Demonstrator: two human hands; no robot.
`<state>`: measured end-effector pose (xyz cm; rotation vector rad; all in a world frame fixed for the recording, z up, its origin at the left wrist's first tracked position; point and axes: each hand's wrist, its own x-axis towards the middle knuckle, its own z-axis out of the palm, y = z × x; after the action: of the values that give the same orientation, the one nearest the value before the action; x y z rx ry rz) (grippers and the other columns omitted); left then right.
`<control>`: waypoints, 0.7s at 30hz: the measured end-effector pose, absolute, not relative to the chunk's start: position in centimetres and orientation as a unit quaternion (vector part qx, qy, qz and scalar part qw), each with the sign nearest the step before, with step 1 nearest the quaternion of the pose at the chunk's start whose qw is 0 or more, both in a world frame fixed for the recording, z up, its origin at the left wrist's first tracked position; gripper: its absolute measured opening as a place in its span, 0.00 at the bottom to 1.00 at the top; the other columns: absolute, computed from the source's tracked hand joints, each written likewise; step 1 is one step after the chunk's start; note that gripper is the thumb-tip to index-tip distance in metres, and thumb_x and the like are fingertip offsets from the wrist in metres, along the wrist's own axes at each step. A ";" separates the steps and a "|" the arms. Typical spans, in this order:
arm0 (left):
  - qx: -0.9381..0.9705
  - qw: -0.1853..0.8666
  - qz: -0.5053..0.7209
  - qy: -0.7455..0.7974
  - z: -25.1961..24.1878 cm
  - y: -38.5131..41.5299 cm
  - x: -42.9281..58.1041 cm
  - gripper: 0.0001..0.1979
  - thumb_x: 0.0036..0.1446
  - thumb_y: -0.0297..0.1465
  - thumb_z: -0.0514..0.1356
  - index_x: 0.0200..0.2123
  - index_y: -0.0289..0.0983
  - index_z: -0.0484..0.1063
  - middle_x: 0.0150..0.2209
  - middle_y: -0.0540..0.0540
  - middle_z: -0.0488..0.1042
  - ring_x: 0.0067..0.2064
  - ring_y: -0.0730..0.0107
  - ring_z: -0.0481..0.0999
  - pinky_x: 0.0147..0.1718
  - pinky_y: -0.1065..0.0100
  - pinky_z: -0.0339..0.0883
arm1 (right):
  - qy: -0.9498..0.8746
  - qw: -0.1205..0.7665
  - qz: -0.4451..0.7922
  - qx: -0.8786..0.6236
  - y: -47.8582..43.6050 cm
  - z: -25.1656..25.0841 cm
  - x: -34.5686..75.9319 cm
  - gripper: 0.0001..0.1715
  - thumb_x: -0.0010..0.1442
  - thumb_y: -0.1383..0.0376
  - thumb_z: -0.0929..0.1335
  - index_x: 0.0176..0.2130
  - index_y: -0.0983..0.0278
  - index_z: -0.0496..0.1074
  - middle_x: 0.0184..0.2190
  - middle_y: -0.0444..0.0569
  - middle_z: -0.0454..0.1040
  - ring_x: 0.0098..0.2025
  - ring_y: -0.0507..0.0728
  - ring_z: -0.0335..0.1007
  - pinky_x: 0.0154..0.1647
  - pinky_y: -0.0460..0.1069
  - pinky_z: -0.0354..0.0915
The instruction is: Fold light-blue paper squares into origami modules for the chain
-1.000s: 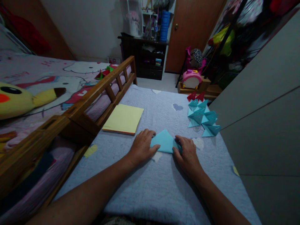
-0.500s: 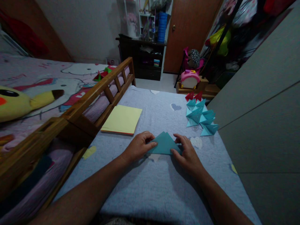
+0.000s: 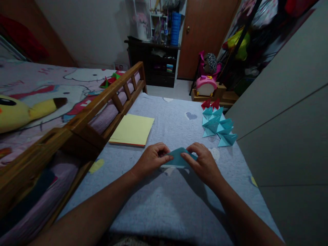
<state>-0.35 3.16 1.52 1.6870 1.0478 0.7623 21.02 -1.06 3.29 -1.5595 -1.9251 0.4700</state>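
A folded blue paper piece [image 3: 177,158] lies on the pale blue blanket [image 3: 166,201] between my hands. My left hand [image 3: 151,160] pinches its left edge with curled fingers. My right hand [image 3: 202,164] pinches its right side, thumb and fingers closed on the fold, and covers part of the paper. A stack of yellow paper sheets [image 3: 132,130] lies to the left of my hands. A pile of folded blue triangles [image 3: 217,128] with two red ones [image 3: 210,104] at its far end sits to the right.
A wooden bed rail [image 3: 102,102] runs along the left, with a patterned sheet and a yellow plush toy [image 3: 23,111] behind it. A grey cabinet wall [image 3: 289,119] bounds the right. A dark shelf unit [image 3: 153,61], a door and a pink toy [image 3: 206,85] stand beyond.
The blue paper went from a flat pentagon shape to a lower folded triangle. Both hands have closed in from its sides and now pinch it near the middle.
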 end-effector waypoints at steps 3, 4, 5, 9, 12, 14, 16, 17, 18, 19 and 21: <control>0.692 0.492 0.303 0.432 1.3 3.2 -0.5 0.10 0.53 0.36 0.64 0.27 0.35 0.72 0.27 0.52 0.68 0.29 0.72 0.65 0.30 0.69 0.58 | -0.720 0.330 0.197 -0.578 -0.8 2.6 20.9 0.12 0.64 0.61 0.67 0.29 0.61 0.68 0.30 0.47 0.71 0.37 0.58 0.67 0.41 0.52 0.59; 0.695 0.496 0.298 0.427 1.3 3.3 -0.6 0.10 0.54 0.36 0.64 0.27 0.35 0.73 0.27 0.51 0.68 0.30 0.71 0.65 0.30 0.69 0.58 | -0.716 0.337 0.207 -0.575 -0.8 2.4 20.9 0.12 0.64 0.62 0.67 0.29 0.61 0.67 0.30 0.46 0.71 0.36 0.58 0.67 0.40 0.52 0.59; 0.699 0.500 0.291 0.419 1.3 3.3 -0.7 0.10 0.55 0.37 0.63 0.28 0.35 0.73 0.28 0.51 0.69 0.30 0.71 0.66 0.31 0.69 0.59 | -0.713 0.341 0.218 -0.573 -0.8 2.3 20.9 0.12 0.64 0.62 0.66 0.29 0.61 0.67 0.29 0.46 0.71 0.36 0.57 0.66 0.40 0.51 0.59; 0.726 0.502 0.256 0.393 1.3 3.4 -1.0 0.12 0.60 0.38 0.60 0.30 0.35 0.76 0.29 0.49 0.70 0.32 0.69 0.69 0.33 0.68 0.61 | -0.700 0.350 0.254 -0.568 -0.9 2.1 21.1 0.12 0.64 0.61 0.66 0.28 0.60 0.65 0.29 0.46 0.70 0.34 0.56 0.66 0.38 0.50 0.60; 0.730 0.504 0.240 0.394 1.2 3.5 -1.2 0.14 0.60 0.39 0.59 0.29 0.35 0.76 0.28 0.49 0.70 0.31 0.69 0.69 0.32 0.68 0.60 | -0.696 0.352 0.267 -0.567 -0.9 2.3 21.2 0.12 0.63 0.60 0.65 0.28 0.60 0.65 0.29 0.45 0.69 0.34 0.56 0.65 0.38 0.50 0.60; 0.720 0.517 0.236 0.398 1.1 3.5 -1.2 0.15 0.60 0.40 0.59 0.29 0.35 0.76 0.28 0.49 0.70 0.30 0.70 0.68 0.30 0.68 0.60 | -0.693 0.351 0.271 -0.568 -1.0 2.5 21.2 0.12 0.63 0.59 0.65 0.28 0.60 0.65 0.28 0.45 0.68 0.33 0.56 0.65 0.38 0.50 0.60; 0.712 0.531 0.232 0.397 0.9 3.5 -1.2 0.16 0.60 0.41 0.59 0.30 0.34 0.76 0.27 0.49 0.69 0.30 0.71 0.67 0.29 0.68 0.59 | -0.689 0.350 0.276 -0.572 -1.1 2.5 21.1 0.13 0.63 0.58 0.65 0.28 0.60 0.64 0.28 0.44 0.68 0.33 0.56 0.65 0.37 0.50 0.59; 0.710 0.536 0.231 0.394 0.9 3.4 -1.2 0.16 0.60 0.41 0.59 0.30 0.34 0.76 0.27 0.49 0.69 0.29 0.71 0.67 0.29 0.69 0.58 | -0.686 0.348 0.279 -0.575 -1.1 2.6 21.1 0.13 0.62 0.58 0.65 0.28 0.60 0.64 0.28 0.44 0.67 0.33 0.56 0.64 0.37 0.50 0.59; 0.709 0.540 0.230 0.392 0.9 3.4 -1.2 0.16 0.61 0.41 0.59 0.30 0.34 0.76 0.27 0.49 0.69 0.29 0.71 0.67 0.29 0.69 0.58 | -0.683 0.347 0.282 -0.577 -1.1 2.6 21.1 0.13 0.62 0.58 0.65 0.28 0.60 0.64 0.27 0.44 0.67 0.32 0.56 0.64 0.37 0.50 0.59; 0.708 0.543 0.230 0.389 0.9 3.4 -1.3 0.16 0.61 0.41 0.59 0.30 0.34 0.76 0.28 0.48 0.69 0.29 0.71 0.67 0.29 0.69 0.58 | -0.680 0.344 0.287 -0.580 -1.1 2.6 21.0 0.14 0.62 0.57 0.65 0.28 0.60 0.64 0.27 0.44 0.67 0.32 0.56 0.64 0.37 0.50 0.59; 0.707 0.547 0.230 0.385 1.0 3.4 -1.3 0.16 0.61 0.41 0.59 0.30 0.34 0.76 0.27 0.48 0.69 0.29 0.71 0.67 0.28 0.69 0.58 | -0.675 0.343 0.292 -0.585 -1.1 2.7 21.0 0.14 0.62 0.57 0.65 0.27 0.60 0.64 0.27 0.44 0.67 0.32 0.55 0.64 0.37 0.50 0.59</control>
<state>-1.28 3.35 1.00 1.6761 0.9126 0.5453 20.98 -1.06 2.68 -1.5197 -1.7545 0.7590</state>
